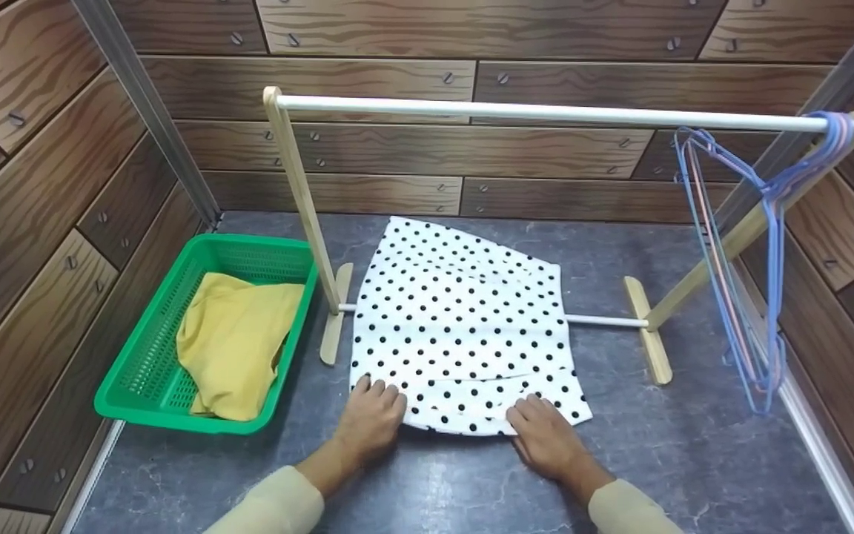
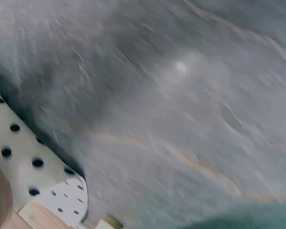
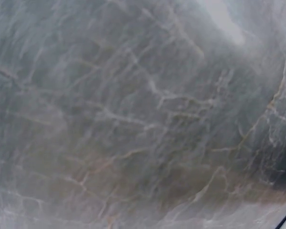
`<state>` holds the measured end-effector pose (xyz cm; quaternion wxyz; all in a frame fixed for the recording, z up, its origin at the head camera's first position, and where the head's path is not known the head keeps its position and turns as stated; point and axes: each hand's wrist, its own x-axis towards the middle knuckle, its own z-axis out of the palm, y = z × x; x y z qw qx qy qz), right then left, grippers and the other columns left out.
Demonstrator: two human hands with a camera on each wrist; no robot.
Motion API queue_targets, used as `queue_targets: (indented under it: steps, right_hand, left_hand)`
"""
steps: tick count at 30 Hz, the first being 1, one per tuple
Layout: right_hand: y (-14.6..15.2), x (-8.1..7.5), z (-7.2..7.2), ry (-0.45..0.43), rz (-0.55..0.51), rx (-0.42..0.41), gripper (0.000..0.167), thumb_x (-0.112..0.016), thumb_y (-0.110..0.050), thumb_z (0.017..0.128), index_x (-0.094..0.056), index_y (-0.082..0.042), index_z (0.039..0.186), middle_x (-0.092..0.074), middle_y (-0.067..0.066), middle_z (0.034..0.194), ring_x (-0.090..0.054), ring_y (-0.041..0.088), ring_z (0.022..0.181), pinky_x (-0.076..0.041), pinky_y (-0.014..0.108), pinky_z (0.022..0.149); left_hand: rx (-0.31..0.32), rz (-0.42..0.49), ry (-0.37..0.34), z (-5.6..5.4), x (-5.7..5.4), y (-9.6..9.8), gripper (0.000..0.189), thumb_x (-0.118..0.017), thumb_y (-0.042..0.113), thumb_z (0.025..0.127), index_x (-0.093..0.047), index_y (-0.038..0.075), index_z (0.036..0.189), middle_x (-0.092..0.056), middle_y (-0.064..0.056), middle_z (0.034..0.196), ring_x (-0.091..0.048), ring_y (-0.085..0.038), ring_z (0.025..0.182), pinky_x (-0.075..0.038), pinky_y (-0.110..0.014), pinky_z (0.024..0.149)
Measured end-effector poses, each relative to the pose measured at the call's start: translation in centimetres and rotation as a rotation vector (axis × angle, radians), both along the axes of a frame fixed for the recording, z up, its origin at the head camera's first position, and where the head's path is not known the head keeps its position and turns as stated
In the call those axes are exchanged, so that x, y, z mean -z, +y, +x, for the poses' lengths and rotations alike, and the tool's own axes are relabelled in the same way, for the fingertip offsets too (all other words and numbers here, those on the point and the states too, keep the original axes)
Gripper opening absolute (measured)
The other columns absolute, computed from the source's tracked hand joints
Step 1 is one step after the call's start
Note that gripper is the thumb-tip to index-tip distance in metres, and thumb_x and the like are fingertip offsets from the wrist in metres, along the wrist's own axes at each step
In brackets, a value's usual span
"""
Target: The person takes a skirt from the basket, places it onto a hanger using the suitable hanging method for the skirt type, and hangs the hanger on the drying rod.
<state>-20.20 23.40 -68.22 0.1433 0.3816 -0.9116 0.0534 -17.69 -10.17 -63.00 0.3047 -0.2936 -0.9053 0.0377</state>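
A white cloth with black polka dots (image 1: 464, 319) lies spread on the grey marbled surface, covering part of the rack's lower bar. My left hand (image 1: 373, 417) grips its near left edge with curled fingers. On the near edge further right, my right hand (image 1: 545, 437) pinches the fabric, thumb side tucked under. Between the hands the near border shows a fold and some creases. In the left wrist view, a corner of the polka-dot cloth (image 2: 19, 152) appears at lower left. The right wrist view is blurred and shows mostly the marbled surface (image 3: 133, 114).
A wooden rack with a white top bar (image 1: 545, 113) stands over the cloth. Several blue and pink hangers (image 1: 774, 222) hang at its right end. To the left, a green basket (image 1: 149, 326) holds a yellow cloth (image 1: 238, 348). Wood-patterned walls enclose the surface.
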Motion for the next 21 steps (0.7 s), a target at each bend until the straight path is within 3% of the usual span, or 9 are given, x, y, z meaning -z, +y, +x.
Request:
queue_targets:
  steps: [3, 8, 11, 16, 21]
  right_hand:
    - [0.0, 0.2, 0.1, 0.035, -0.017, -0.001, 0.017, -0.062, -0.021, 0.079, -0.046, -0.017, 0.083, -0.039, -0.003, 0.078, -0.033, 0.015, 0.069, -0.032, 0.032, 0.064]
    - [0.3, 0.3, 0.3, 0.115, -0.034, 0.014, 0.015, -0.062, -0.025, 0.079, -0.051, -0.017, 0.085, -0.041, -0.002, 0.079, -0.035, 0.016, 0.07, -0.032, 0.033, 0.065]
    - [0.5, 0.2, 0.4, 0.13, -0.04, 0.031, 0.016, -0.062, -0.025, 0.078, -0.052, -0.017, 0.087, -0.042, -0.002, 0.08, -0.036, 0.016, 0.071, -0.032, 0.033, 0.065]
    - [0.7, 0.2, 0.5, 0.14, -0.053, 0.048, 0.02, -0.062, -0.024, 0.074, -0.053, -0.016, 0.089, -0.043, -0.002, 0.082, -0.038, 0.017, 0.072, -0.033, 0.034, 0.065]
    - [0.6, 0.2, 0.5, 0.138, -0.06, 0.046, 0.02, -0.062, -0.025, 0.073, -0.053, -0.017, 0.089, -0.041, -0.002, 0.081, -0.035, 0.016, 0.071, -0.031, 0.033, 0.065]
  left_hand:
    - [0.014, -0.05, -0.043, 0.9, 0.2, -1.4, 0.018, -0.054, 0.019, 0.087, -0.056, 0.013, 0.07, -0.055, -0.001, 0.066, -0.054, -0.021, 0.064, -0.045, -0.037, 0.067]
    - [0.004, -0.1, -0.156, 3.0, 2.8, -3.5, 0.014, -0.054, 0.023, 0.088, -0.054, 0.014, 0.078, -0.051, -0.001, 0.07, -0.05, -0.02, 0.066, -0.04, -0.035, 0.064]
    - [-0.011, -0.154, -0.255, 3.9, 3.7, -4.0, 0.024, -0.055, 0.039, 0.09, -0.054, 0.014, 0.087, -0.05, -0.001, 0.077, -0.05, -0.02, 0.07, -0.039, -0.035, 0.065]
    - [-0.021, -0.208, -0.293, 3.4, 2.9, -2.5, 0.05, -0.059, 0.063, 0.082, -0.052, 0.015, 0.096, -0.051, -0.002, 0.083, -0.05, -0.021, 0.08, -0.041, -0.038, 0.075]
    - [0.033, -0.251, -0.293, 3.0, 2.2, -0.7, 0.049, -0.058, 0.061, 0.084, -0.051, 0.015, 0.101, -0.052, -0.001, 0.086, -0.052, -0.019, 0.078, -0.043, -0.036, 0.073]
